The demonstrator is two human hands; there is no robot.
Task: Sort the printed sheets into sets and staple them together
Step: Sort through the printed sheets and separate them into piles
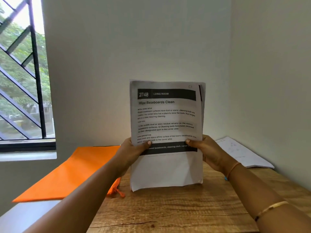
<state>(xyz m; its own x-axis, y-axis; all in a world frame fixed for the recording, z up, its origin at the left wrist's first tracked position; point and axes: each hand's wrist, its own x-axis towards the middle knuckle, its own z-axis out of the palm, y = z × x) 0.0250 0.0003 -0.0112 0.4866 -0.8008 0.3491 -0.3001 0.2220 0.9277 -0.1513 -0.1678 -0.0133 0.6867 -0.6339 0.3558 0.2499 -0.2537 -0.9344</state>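
Your left hand (133, 153) and right hand (207, 153) hold a stack of printed sheets (166, 132) upright above the wooden table (176, 212), fingers closed on its two side edges, thumbs on the front page. An orange folder (70, 172) lies at the left, more papers (242, 152) at the right.
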